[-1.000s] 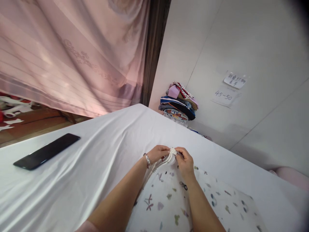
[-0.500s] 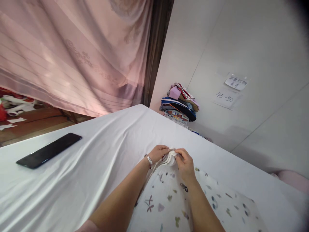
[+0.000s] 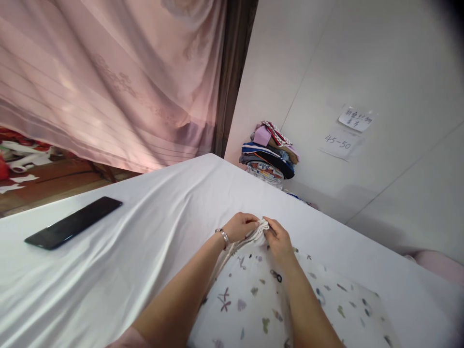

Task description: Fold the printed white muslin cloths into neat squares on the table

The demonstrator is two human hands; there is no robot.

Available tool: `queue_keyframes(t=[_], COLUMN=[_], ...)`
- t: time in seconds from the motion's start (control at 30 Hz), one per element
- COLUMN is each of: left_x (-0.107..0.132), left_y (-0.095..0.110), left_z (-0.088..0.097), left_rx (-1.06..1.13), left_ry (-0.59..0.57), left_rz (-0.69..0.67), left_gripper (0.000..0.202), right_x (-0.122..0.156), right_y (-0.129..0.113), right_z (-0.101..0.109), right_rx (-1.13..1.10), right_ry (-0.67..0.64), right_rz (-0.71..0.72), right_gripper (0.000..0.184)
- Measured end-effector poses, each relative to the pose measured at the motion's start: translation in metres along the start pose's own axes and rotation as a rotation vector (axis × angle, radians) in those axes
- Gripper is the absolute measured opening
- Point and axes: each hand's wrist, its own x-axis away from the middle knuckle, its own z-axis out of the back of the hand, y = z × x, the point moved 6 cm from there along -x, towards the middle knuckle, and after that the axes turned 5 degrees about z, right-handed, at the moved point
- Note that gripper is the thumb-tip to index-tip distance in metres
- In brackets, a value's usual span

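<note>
A white cloth (image 3: 250,295) printed with small leaves and hearts lies in front of me, its far edge gathered into several white folds between my hands. My left hand (image 3: 241,227), with a silver bracelet at the wrist, pinches the gathered edge from the left. From the right, my right hand (image 3: 278,238) grips the same bunched edge, fingers curled round it. The cloth is raised under the hands and spreads flat to the right of my right forearm. Its near end runs out of view.
A white sheet (image 3: 152,232) covers the surface, creased on the left. A black phone-like slab (image 3: 74,222) lies there. Folded clothes (image 3: 270,152) are stacked by the white wall (image 3: 326,58), which bears handwritten paper notes (image 3: 339,144). A pink curtain (image 3: 119,82) hangs behind.
The fingers of both hands have shifted slightly along the gathered edge, and the folds look more tightly bunched and lean a little to the right. The cloth below stays nearly in place.
</note>
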Motion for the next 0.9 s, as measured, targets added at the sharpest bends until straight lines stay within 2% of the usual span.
queue_keyframes(t=[0.1, 0.23, 0.3, 0.4, 0.5, 0.6, 0.77, 0.9], left_x=[-0.002, -0.002, -0.001, -0.001, -0.003, -0.004, -0.009, -0.010], left_y=[-0.008, -0.030, -0.038, -0.045, -0.045, -0.044, -0.037, -0.020], left_z=[0.010, 0.033, 0.032, 0.020, 0.009, 0.005, 0.009, 0.006], left_rx=[-0.064, -0.398, -0.547, -0.679, -0.655, -0.576, -0.368, -0.111], left_ry=[0.038, 0.243, 0.240, 0.192, 0.189, 0.205, 0.255, 0.266], left_rz=[0.065, 0.295, 0.370, 0.413, 0.372, 0.330, 0.272, 0.148], left_gripper=[0.037, 0.034, 0.033, 0.029, 0.016, 0.008, 0.010, 0.013], right_x=[0.000, 0.002, 0.003, 0.005, 0.007, 0.007, 0.009, 0.007], right_y=[-0.009, -0.015, -0.015, -0.015, -0.017, -0.023, -0.034, -0.035], right_z=[0.006, 0.013, 0.014, 0.012, 0.009, 0.009, 0.011, 0.013], right_rx=[-0.021, -0.043, -0.051, -0.064, -0.055, -0.049, -0.091, -0.052], right_ry=[-0.075, -0.168, -0.204, -0.263, -0.310, -0.328, -0.380, -0.316], right_rz=[-0.011, -0.076, -0.097, -0.117, -0.128, -0.128, -0.139, -0.129], right_gripper=[0.024, 0.018, 0.018, 0.022, 0.021, 0.019, 0.028, 0.033])
